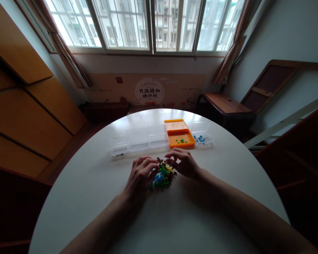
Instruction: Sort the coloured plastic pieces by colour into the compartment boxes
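A small heap of building bricks (163,175) in green, blue, yellow and brown lies on the round white table (95,197). My left hand (141,173) rests over the heap's left side, fingers loosely bent and spread, fingertips at the bricks. From the right, my right hand (184,163) reaches over the heap's far edge, its fingers curved and the thumb apart from them; I see nothing between them. Behind the hands, an open orange box (172,144) contains several small green bricks (182,140). To its right, an open clear box (208,141) has several blue bricks (200,138) in it.
Left of the orange box stand clear open boxes (138,145) in a row; the leftmost clear box (115,151) has something small and dark in it. Beyond the table are a wooden chair (226,103) at the right, a printed cardboard panel (122,84) and windows.
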Available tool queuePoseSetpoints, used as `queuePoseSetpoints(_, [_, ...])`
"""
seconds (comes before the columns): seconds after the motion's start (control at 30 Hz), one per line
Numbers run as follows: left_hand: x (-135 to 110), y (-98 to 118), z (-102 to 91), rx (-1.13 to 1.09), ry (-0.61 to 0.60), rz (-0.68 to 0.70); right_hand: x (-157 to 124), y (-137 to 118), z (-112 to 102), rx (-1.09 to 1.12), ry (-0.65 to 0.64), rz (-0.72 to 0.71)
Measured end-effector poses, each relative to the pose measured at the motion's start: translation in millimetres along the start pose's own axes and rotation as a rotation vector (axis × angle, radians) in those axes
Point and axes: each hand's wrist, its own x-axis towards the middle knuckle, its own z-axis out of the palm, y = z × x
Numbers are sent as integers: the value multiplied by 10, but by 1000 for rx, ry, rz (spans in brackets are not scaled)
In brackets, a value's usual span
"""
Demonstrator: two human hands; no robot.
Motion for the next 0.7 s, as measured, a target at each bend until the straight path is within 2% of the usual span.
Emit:
queuePoseSetpoints(0.07, [2, 0, -2, 17, 46, 10, 0, -75, 24, 5, -124, -87])
queuePoseSetpoints(0.13, [4, 7, -7, 35, 74, 21, -5, -122, 53, -32, -195, -127])
queuePoseSetpoints(0.33, [22, 58, -34, 58, 105, 77, -26, -102, 104, -75, -257, -110])
queuePoseSetpoints(0.5, [33, 72, -42, 67, 138, 77, -17, -82, 98, -56, -211, -143])
queuePoseSetpoints(0.7, [16, 53, -25, 87, 141, 27, -18, -22, 69, -35, -151, -89])
